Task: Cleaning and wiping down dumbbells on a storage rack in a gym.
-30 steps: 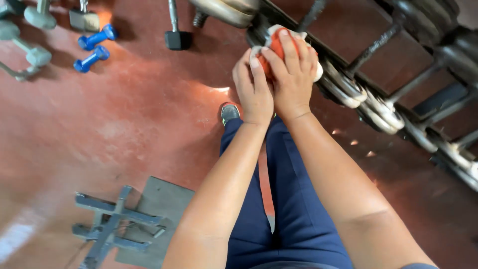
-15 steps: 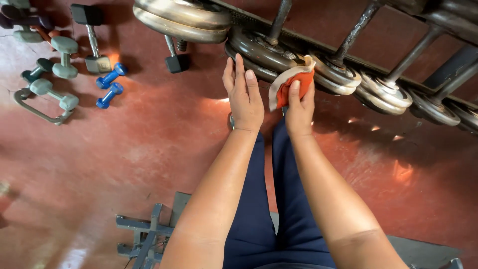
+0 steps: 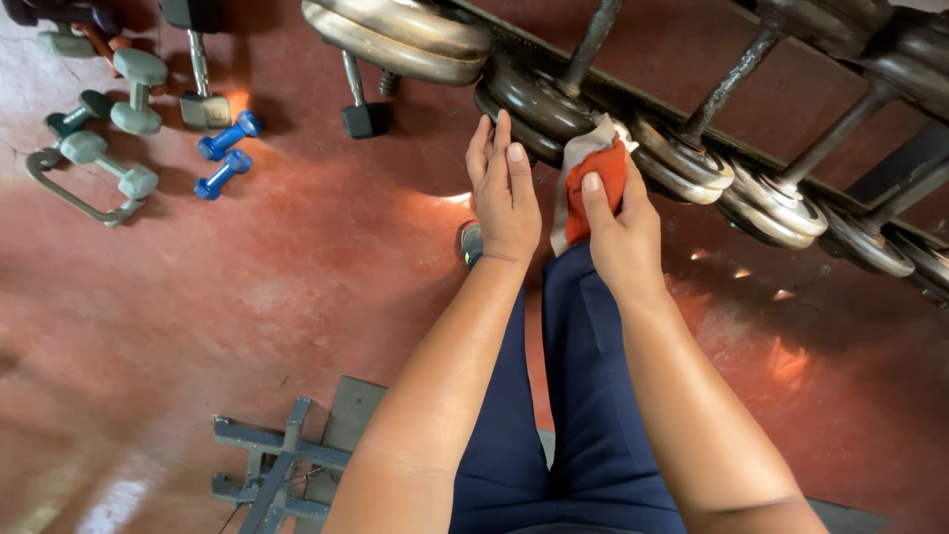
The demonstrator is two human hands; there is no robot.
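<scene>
My right hand (image 3: 621, 225) grips an orange and white cloth (image 3: 593, 178) and presses it against the end of a metal dumbbell (image 3: 534, 99) on a low rack. My left hand (image 3: 504, 198) is flat with its fingers stretched out, the fingertips touching the same dumbbell's round plates just left of the cloth. More metal dumbbells (image 3: 766, 203) lie in a row along the rack to the right. My legs in dark blue trousers (image 3: 563, 396) are below both arms.
Two small blue dumbbells (image 3: 225, 153) and several pale green ones (image 3: 109, 148) lie on the red floor at the upper left. A black hex dumbbell (image 3: 364, 114) stands near the rack. A grey metal frame base (image 3: 287, 460) sits at the bottom left.
One second ago both hands were clasped around the cloth. My left hand has let go and spread flat on the dumbbell; my right hand keeps the cloth on the plates.
</scene>
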